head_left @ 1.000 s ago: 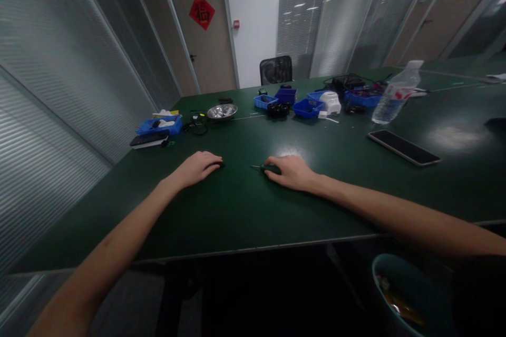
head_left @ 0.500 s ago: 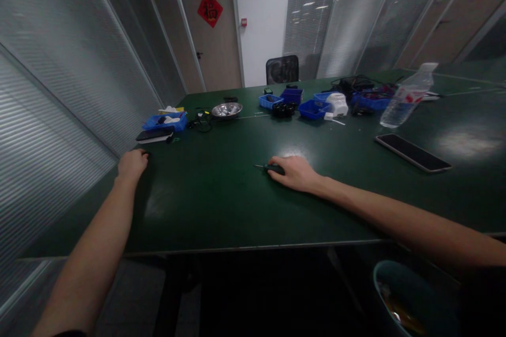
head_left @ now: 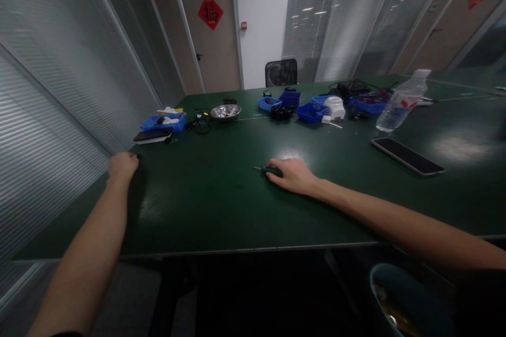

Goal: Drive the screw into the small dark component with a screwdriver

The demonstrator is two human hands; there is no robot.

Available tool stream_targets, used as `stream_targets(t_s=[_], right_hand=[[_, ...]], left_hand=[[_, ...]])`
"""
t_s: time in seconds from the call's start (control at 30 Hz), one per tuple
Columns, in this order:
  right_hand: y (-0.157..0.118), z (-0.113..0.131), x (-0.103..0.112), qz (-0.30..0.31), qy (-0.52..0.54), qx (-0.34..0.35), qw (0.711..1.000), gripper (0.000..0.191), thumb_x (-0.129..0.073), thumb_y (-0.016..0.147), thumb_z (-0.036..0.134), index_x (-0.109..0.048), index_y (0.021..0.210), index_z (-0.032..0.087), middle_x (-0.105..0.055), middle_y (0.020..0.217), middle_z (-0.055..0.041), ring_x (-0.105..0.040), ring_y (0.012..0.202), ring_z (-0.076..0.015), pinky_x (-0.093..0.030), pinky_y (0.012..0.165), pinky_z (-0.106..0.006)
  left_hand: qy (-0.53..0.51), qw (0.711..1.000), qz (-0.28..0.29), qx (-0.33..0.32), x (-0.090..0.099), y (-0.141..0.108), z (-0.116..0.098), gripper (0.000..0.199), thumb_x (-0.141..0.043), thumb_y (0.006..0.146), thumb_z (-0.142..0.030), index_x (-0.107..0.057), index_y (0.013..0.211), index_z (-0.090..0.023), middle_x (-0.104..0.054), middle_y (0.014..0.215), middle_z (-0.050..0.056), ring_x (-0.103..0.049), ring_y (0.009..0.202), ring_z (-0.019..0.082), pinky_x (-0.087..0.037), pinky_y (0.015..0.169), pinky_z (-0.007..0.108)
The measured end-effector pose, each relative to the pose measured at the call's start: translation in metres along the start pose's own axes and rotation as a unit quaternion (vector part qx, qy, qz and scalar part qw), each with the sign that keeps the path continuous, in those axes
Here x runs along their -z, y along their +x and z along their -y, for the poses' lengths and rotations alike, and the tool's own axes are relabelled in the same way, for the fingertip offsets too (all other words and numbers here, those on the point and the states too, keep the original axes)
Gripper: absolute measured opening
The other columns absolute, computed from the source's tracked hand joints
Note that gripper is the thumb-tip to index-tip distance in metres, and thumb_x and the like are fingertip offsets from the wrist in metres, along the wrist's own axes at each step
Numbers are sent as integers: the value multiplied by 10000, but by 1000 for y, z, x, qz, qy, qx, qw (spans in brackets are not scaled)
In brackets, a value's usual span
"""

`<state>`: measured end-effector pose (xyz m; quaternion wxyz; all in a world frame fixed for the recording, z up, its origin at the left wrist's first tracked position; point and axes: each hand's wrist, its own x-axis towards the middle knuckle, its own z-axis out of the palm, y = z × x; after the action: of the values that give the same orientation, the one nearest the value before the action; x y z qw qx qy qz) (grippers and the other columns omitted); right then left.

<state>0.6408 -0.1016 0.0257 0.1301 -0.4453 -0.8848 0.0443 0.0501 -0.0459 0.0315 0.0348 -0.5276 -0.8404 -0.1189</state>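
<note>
My right hand (head_left: 291, 175) rests on the green table (head_left: 213, 210), its fingers closed round the dark handle of a screwdriver (head_left: 272, 171) whose thin metal shaft points left. At the table's left edge, my left hand (head_left: 123, 166) is closed on a small dark thing that I cannot make out. Beyond that hand lie a dark flat case (head_left: 153, 135) and a blue tray (head_left: 164, 122) with small items in it. A phone (head_left: 407, 156) lies to the right of my right hand.
A clear bottle (head_left: 403, 101) stands behind the phone. Farther back are a metal bowl (head_left: 225, 111), blue bins (head_left: 312, 111), a white device (head_left: 334, 108) and tangled cables. A teal bin (head_left: 375, 284) is below the table's edge at right.
My left hand has moved slightly left and toward me. My right hand still holds the screwdriver in nearly the same place. The view has shifted a little.
</note>
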Motion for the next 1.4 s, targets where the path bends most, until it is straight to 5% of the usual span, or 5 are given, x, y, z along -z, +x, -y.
stream_targets(t_s=[0.13,0.7,1.4], right_hand=[[1,-2,-2,-5,-9,0,1000,362,-534,1023,471,-662,1263,232,-758,977,-63,-685,833,-231,-418,680,-314],[1,-1,-1,1,-12,-1,1000,357,-539,1021,459,-658,1270,233,-762,980,-63,-690,838,-229,-412,691,-308],[1,-4,-4,-4,-11,4,1000,341,-525,1030,465,-656,1251,241,-759,969,-48,-682,815,-220,-382,673,-310]], left_hand=[[12,998,-7,64,2,-1,7,451,-498,995,-295,-725,1236,10,-590,753,105,-532,801,243,-437,828,337],[-30,993,-36,111,7,-3,6,432,-559,975,-357,-741,1222,-53,-650,794,80,-536,763,229,-420,747,300],[-111,981,-78,141,-17,25,27,339,-686,910,-277,-772,1198,-119,-751,1030,109,-632,870,230,-502,870,342]])
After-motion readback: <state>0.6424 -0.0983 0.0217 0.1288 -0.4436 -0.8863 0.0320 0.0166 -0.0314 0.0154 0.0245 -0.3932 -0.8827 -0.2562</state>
